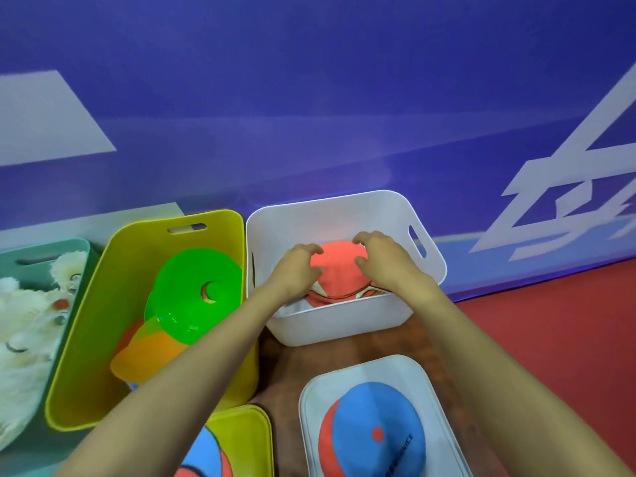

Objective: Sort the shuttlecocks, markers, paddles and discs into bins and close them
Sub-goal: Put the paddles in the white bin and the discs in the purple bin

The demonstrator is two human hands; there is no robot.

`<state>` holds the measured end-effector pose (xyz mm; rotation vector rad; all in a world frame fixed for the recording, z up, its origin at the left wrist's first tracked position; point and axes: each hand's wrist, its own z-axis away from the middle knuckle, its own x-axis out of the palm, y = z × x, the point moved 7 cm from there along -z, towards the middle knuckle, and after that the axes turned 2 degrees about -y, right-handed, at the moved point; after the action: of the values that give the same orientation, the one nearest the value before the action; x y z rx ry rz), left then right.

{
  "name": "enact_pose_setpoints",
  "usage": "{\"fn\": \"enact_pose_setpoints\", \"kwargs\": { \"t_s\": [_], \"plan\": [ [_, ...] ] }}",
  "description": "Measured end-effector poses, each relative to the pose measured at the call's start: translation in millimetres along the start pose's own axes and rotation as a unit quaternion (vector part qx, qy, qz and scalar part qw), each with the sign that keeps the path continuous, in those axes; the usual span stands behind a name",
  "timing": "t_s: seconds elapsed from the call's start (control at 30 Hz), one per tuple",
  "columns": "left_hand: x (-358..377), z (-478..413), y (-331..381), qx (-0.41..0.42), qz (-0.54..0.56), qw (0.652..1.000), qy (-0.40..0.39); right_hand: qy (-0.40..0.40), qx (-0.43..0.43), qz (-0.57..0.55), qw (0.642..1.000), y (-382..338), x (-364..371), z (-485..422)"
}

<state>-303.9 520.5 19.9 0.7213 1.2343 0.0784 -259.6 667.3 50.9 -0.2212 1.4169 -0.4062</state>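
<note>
I see a white bin [344, 325] holding a coral-red round piece [339, 266], a yellow bin [86, 356] with bright green discs [192, 287] over an orange disc [151, 352], and a teal bin [51, 249] of white feathery shuttlecocks [20, 332]. On the white lid [423, 373] a blue disc [375, 414] with a red centre spot overlaps a red disc [325, 435]. The wall [309, 98] is blue with pale grey shapes.

Brown surface [285, 373] recorded; counter or floor cannot be told. Set on it in a row: teal bin [69, 246], yellow bin [79, 373], white bin [344, 325]. Laid flat nearer: yellow lid [251, 428], white lid [423, 383].
</note>
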Motion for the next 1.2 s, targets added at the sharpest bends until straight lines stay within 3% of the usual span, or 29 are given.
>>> {"fn": "enact_pose_setpoints", "kwargs": {
  "t_s": [0.23, 0.37, 0.53, 0.6, 0.7, 0.77, 0.83, 0.97, 1.13, 1.2],
  "plan": [
    [-51.4, 119.1, 40.0, 0.084, 0.082, 0.958, 0.263, 0.15, -0.118, -0.088, 0.978, -36.6, -29.8, 97.8],
    [-28.8, 182.2, 54.3, 0.126, 0.107, 0.95, 0.263, 0.154, -0.156, -0.109, 0.97, -32.2, -27.0, 150.3],
    [6.2, 230.2, 44.9, 0.117, 0.102, 0.946, 0.286, 0.152, -0.195, -0.141, 0.959, -14.8, -10.7, 196.3],
    [35.8, 238.2, 34.5, 0.072, 0.131, 0.956, 0.253, 0.123, -0.17, -0.147, 0.967, 3.7, 14.7, 200.8],
    [99.6, 234.3, -0.9, -0.094, 0.182, 0.966, 0.159, 0.001, -0.06, -0.099, 0.993, 43.8, 74.3, 194.4],
    [141.3, 233.7, -22.1, -0.224, 0.216, 0.947, 0.074, -0.106, 0.032, -0.064, 0.992, 69.8, 112.9, 196.0],
    [173.1, 238.5, -28.7, -0.302, 0.243, 0.922, 0.006, -0.165, 0.091, -0.072, 0.979, 87.4, 137.4, 204.2],
    [193.6, 238.7, -20.0, -0.326, 0.189, 0.926, -0.018, -0.173, 0.137, -0.105, 0.97, 105.5, 164.8, 216.3],
    [195.0, 232.8, -34.9, -0.408, 0.283, 0.867, 0.038, -0.133, 0.161, -0.151, 0.966, 105.1, 178.9, 219.1],
    [190.5, 230.6, -37.5, -0.407, 0.293, 0.863, 0.054, -0.121, 0.163, -0.161, 0.966, 102.6, 182.5, 218.1]
  ]
}}
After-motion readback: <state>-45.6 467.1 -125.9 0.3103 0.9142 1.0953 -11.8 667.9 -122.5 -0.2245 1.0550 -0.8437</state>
